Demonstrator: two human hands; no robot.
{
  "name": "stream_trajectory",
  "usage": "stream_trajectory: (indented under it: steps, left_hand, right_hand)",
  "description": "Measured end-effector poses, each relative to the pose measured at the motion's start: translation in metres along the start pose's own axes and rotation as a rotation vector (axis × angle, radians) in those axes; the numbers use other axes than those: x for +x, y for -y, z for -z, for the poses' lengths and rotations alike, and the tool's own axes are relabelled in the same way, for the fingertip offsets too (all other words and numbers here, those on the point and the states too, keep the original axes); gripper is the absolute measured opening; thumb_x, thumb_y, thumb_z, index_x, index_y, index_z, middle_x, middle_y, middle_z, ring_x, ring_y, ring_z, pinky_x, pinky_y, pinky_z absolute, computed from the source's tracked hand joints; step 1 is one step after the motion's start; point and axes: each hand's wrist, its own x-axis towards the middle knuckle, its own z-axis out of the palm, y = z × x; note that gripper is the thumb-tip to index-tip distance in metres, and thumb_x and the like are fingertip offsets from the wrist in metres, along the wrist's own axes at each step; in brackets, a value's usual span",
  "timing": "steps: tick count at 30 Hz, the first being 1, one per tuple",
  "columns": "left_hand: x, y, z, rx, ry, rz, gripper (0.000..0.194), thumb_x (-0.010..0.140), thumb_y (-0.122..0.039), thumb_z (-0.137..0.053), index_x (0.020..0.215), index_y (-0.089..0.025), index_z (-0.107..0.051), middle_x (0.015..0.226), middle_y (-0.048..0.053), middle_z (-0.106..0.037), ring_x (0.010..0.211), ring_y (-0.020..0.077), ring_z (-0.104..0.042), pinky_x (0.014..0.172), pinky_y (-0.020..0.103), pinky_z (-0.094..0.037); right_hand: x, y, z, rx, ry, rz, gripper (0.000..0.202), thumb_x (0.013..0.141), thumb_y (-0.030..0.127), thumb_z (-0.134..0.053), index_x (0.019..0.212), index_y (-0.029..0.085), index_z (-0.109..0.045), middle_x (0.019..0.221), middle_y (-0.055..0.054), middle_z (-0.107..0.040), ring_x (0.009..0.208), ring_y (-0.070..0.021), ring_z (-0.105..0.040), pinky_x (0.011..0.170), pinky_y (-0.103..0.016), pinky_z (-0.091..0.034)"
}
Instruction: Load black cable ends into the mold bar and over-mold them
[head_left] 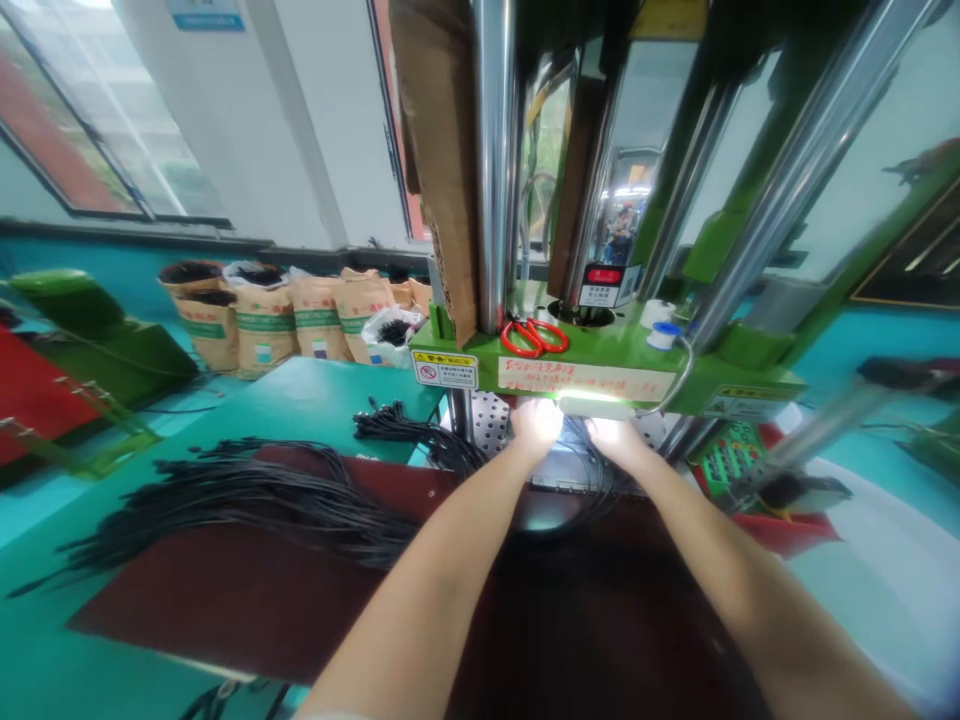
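Both my hands reach under the front of a green press (720, 385), into the bright light of a lamp (596, 408). My left hand (537, 425) is at the left side of the metal mould plate (559, 470); glare and the press hide its fingers. On the other side, my right hand (613, 440) is close to thin black cables (592, 460) that run down over the plate's front. Its fingertips are washed out, so any grip on a cable cannot be made out. A large bundle of black cables (262, 500) lies to the left, with a smaller bunch (420, 435) behind.
Red-handled scissors (534, 338) and a spool (663, 335) rest on the press ledge. Steel columns (495, 170) and cardboard (446, 170) rise above. A button panel (731, 460) stands at the right. Filled sacks (266, 325) line the wall. A brown board (217, 590) covers part of the green table.
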Motion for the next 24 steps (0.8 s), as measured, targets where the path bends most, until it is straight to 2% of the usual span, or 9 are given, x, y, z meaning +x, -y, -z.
stream_trajectory:
  steps: [2,5,11,16,20,24]
  left_hand:
    - [0.000,-0.007,-0.007,0.028,-0.073,-0.028,0.028,0.082,-0.026,-0.043,0.095,-0.013,-0.064,0.100,0.015,-0.063,0.106,0.0286,-0.052,0.093,0.041,-0.033]
    - [0.002,-0.006,-0.014,0.071,-0.105,-0.041,0.026,0.079,-0.018,-0.044,0.092,-0.010,-0.065,0.092,0.014,-0.065,0.100,0.0267,-0.054,0.093,0.041,-0.033]
    - [0.005,0.009,-0.008,0.140,-0.069,-0.097,0.025,0.075,-0.010,-0.043,0.083,-0.009,-0.066,0.080,0.012,-0.065,0.086,0.0236,-0.059,0.082,0.037,-0.042]
    - [0.001,0.008,-0.008,0.186,-0.066,-0.145,0.030,0.078,-0.010,-0.040,0.093,-0.009,-0.065,0.092,0.013,-0.065,0.093,0.0234,-0.057,0.085,0.036,-0.042]
    - [0.001,0.008,-0.009,0.206,-0.056,-0.145,0.030,0.079,-0.012,-0.040,0.096,-0.010,-0.064,0.094,0.014,-0.065,0.096,0.0244,-0.056,0.087,0.036,-0.041]
    - [0.007,0.001,-0.006,0.191,-0.043,-0.123,0.032,0.084,-0.015,-0.036,0.095,-0.012,-0.065,0.092,0.012,-0.065,0.093,0.0236,-0.057,0.085,0.036,-0.041]
  right_hand:
    - [-0.002,0.007,0.003,-0.036,-0.025,-0.019,0.037,0.085,0.021,-0.036,0.113,0.012,-0.059,0.101,-0.017,-0.065,0.092,-0.0272,-0.060,0.075,-0.034,-0.043]
    - [-0.005,0.015,0.004,-0.076,-0.048,-0.038,0.036,0.085,0.020,-0.038,0.112,0.009,-0.059,0.101,-0.017,-0.065,0.092,-0.0273,-0.059,0.077,-0.034,-0.043]
    - [0.000,0.019,-0.001,-0.088,-0.047,-0.038,0.032,0.082,0.013,-0.038,0.100,0.008,-0.064,0.103,-0.017,-0.065,0.097,-0.0260,-0.058,0.085,-0.033,-0.041]
    - [0.006,0.022,-0.006,-0.069,-0.027,-0.086,0.030,0.081,0.015,-0.040,0.090,0.007,-0.067,0.099,-0.018,-0.066,0.093,-0.0279,-0.059,0.083,-0.035,-0.043]
    - [0.010,0.020,-0.012,-0.049,-0.035,-0.114,0.030,0.081,0.017,-0.041,0.090,0.007,-0.067,0.098,-0.018,-0.066,0.094,-0.0285,-0.059,0.081,-0.035,-0.044]
    - [0.013,0.014,-0.019,-0.029,-0.066,-0.081,0.029,0.081,0.016,-0.040,0.087,0.009,-0.068,0.094,-0.016,-0.067,0.092,-0.0262,-0.060,0.080,-0.034,-0.045]
